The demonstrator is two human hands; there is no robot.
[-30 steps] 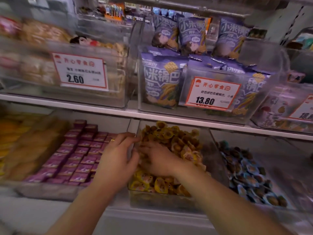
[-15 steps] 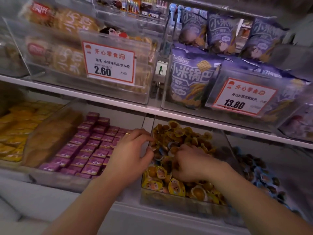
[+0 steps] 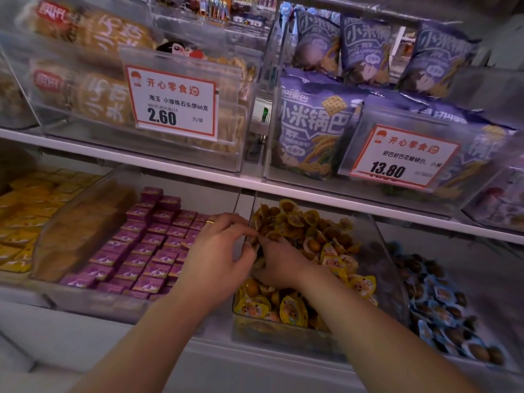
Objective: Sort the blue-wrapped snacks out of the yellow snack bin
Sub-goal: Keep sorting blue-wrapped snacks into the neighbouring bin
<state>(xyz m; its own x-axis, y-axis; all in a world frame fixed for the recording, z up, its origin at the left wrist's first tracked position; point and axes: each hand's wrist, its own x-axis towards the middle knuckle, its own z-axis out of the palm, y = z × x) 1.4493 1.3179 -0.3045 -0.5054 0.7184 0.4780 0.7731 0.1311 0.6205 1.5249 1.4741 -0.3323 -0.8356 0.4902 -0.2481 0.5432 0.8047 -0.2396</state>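
While both hands dig into the heaped pile, the main risk is spillage: the clear plastic bin of small yellow-wrapped snacks (image 3: 286, 333) is piled above its rim toward the back, and stirring could push loose packets over the low front wall onto the white shelf edge (image 3: 170, 344), or over the divider into the neighbouring bin of purple-wrapped square snacks (image 3: 136, 251) at 9 o'clock. A second risk is a wrong pick, since the wrappers are glossy, crowded and overlapping, and any blue one buried underneath would be hard to tell apart by touch. The left hand (image 3: 218, 259), with a ring on one finger, has its fingers curled with the tips meeting at the pile's left edge; whether they actually pinch a packet I cannot tell. The right hand (image 3: 280, 265) is pressed knuckles-up into the heap, fingers curled under and hidden, so its hold cannot be told either. No blue-wrapped snack shows among the yellow ones; the visible blue-wrapped round snacks (image 3: 445, 307) lie in the separate clear bin at 3 o'clock, just beside the yellow bin, which looks like their proper home.
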